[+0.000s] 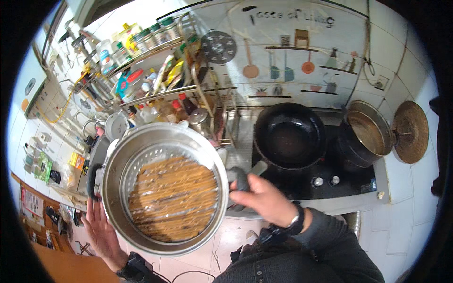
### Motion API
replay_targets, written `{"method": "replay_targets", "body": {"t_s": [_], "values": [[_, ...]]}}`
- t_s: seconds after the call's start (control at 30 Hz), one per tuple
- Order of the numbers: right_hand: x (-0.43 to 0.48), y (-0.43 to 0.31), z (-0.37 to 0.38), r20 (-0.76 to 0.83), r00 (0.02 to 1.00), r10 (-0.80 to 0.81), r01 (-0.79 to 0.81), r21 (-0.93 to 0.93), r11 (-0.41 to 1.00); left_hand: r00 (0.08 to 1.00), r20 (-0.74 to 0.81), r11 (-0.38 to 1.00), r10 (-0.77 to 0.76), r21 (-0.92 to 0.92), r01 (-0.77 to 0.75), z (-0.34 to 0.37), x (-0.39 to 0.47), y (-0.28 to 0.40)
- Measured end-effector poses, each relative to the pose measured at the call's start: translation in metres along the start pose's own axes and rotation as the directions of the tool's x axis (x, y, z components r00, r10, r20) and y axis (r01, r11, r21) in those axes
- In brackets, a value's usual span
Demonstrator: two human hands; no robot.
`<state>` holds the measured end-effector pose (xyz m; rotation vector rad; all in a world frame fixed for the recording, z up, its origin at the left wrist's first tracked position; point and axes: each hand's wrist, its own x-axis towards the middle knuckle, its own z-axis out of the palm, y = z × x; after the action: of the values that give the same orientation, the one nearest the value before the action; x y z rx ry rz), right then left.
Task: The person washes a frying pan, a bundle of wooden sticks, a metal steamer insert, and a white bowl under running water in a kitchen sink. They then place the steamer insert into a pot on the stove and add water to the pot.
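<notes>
A round stainless steel steamer pot [111,212] with two dark side handles is held up in front of me. Inside it a perforated steamer tray [141,159] bears a layer of brown, stick-like pieces [173,198] lying roughly parallel; I cannot tell what they are. My right hand [263,200] is closed round the right handle [241,187]. On the other side my left hand [101,230] lies against the pot's outer wall below the left handle [92,182], fingers extended; its fingertips are partly hidden by the handle.
A black wok [290,136] rests on the black gas hob [288,184], with a deep metal pot [368,134] to its right. A round lid [410,132] leans at the tiled wall. Behind the steamer stands a rack [198,81] of jars and bottles. An orange-brown surface [67,265] lies lower left.
</notes>
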<state>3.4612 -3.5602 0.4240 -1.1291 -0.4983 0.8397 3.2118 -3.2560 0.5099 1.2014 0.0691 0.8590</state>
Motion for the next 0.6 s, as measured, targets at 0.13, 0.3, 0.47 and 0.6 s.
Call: {"method": "replay_targets", "body": {"t_s": [0.13,0.3,0.47,0.6], "values": [[0.039,0.043,0.064,0.143,0.955,0.261,-0.278,0.119,0.953,0.979,-0.2,0.993,-0.035,0.106,0.057,-0.067,-0.038,0.029],[0.088,0.056,0.066,0.243,0.909,0.338,-0.308,-0.154,0.939,0.892,-0.447,0.988,-0.067,0.095,0.122,-0.129,-0.069,-0.015],[0.198,0.053,0.022,0.23,0.808,0.543,-0.508,-0.197,0.839,0.772,-0.565,0.955,-0.291,-0.214,0.204,-0.155,-0.07,-0.119],[0.26,0.079,-0.019,0.004,0.752,0.66,-0.533,-0.585,0.611,0.72,-0.563,0.907,-0.407,-0.342,0.245,-0.157,-0.049,-0.202]]}}
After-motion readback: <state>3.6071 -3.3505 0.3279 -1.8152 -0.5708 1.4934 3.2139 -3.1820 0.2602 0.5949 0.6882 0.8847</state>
